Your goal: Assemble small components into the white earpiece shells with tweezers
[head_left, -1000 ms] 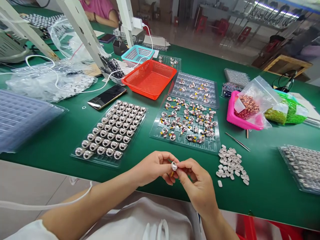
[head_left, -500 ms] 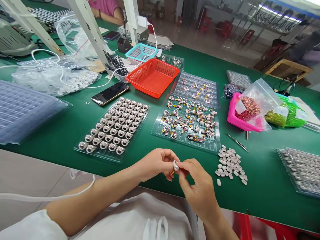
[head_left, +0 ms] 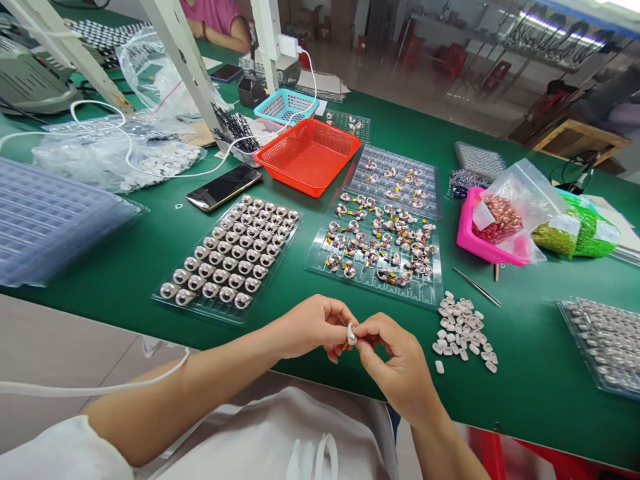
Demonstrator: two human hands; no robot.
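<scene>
Between my two hands, above the table's front edge, is a small pearly rounded shell piece (head_left: 352, 335) with a yellow bit showing under it. My left hand (head_left: 315, 328) pinches it from the left, and the fingertips of my right hand (head_left: 393, 357) close on its right side. Beyond them lies a clear tray of wired small parts (head_left: 373, 243) with yellow tabs. To the left, a clear tray holds rows of similar pearly shells (head_left: 225, 257). Right of my right hand is a loose pile of small pale caps (head_left: 463, 327), with metal tweezers (head_left: 477, 287) lying behind it.
A red basket (head_left: 310, 163), a blue basket (head_left: 285, 107) and a phone (head_left: 223, 188) stand farther back. Stacked clear trays (head_left: 60, 220) are at left. On the right are a pink basket (head_left: 487, 248) with bagged parts and another filled tray (head_left: 607, 340). A person's arm (head_left: 223, 37) rests across the table.
The shell piece has turned slightly between my fingertips, and less of the yellow bit shows. Both hands stay in nearly the same place; the whole view has shifted a little.
</scene>
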